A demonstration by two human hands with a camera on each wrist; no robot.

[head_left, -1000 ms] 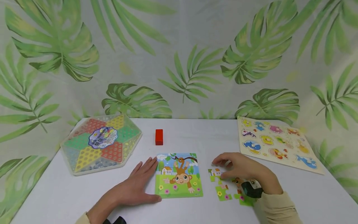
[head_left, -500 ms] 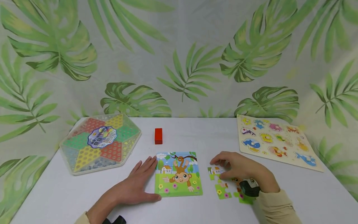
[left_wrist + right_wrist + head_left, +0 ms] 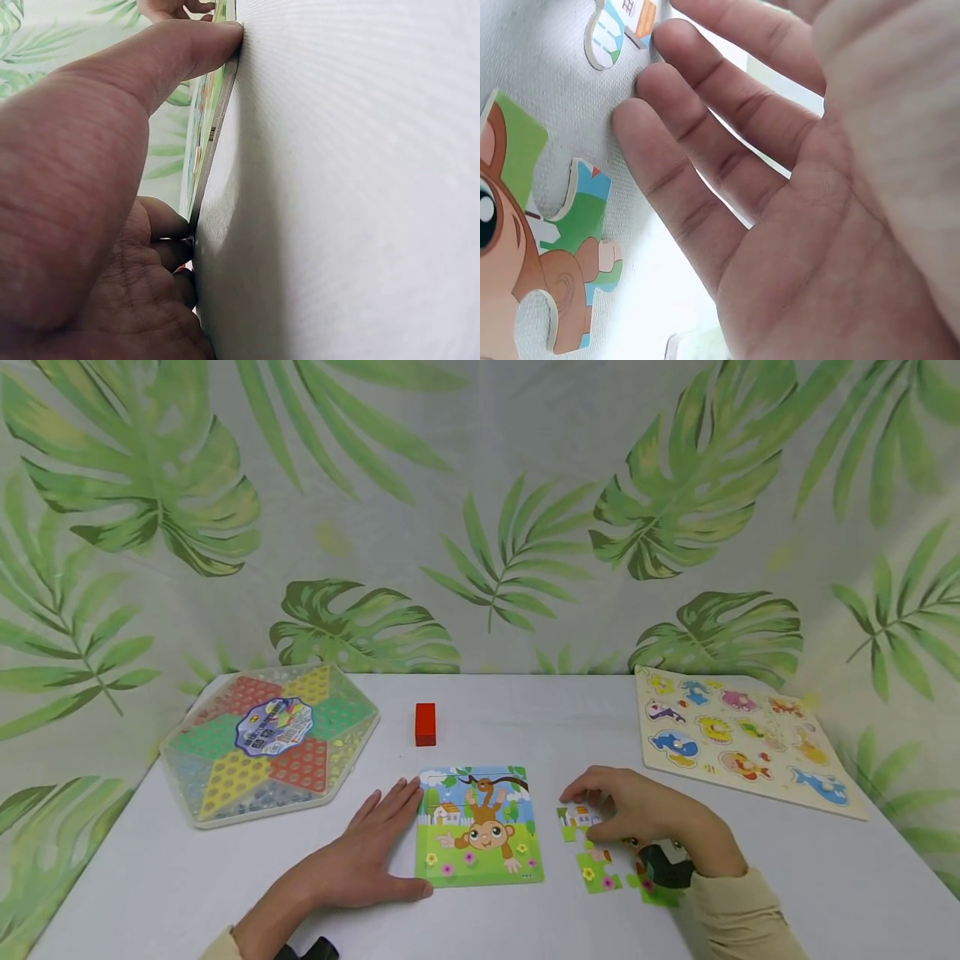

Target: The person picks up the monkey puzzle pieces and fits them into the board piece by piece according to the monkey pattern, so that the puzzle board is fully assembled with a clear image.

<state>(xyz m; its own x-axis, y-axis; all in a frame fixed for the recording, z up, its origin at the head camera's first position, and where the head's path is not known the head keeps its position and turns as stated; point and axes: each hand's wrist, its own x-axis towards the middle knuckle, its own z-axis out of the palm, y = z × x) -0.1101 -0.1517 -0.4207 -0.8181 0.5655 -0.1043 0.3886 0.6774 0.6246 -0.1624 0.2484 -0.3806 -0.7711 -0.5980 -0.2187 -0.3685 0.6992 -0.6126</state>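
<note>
Arranging loose pieces point(image 3: 596, 874) seems step in hand; pieces lie right of board point(image 3: 480, 863); right hand point(image 3: 637, 803) over house piece point(image 3: 578, 817), whether pinching it, cannot tell; left hand point(image 3: 362, 867) straight-fingered at board's left edge; next move likely calls for matching tabs to gaps

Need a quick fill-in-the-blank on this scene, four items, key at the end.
1. The animal pictured on the square picture board is a ____.
2. The block beyond that board is colored ____.
3. The loose jigsaw pieces lie nearest the person's ____ hand.
4. In the head view, the Chinese checkers set lies to the ____ of the block.

Missing words: monkey; red; right; left
</note>
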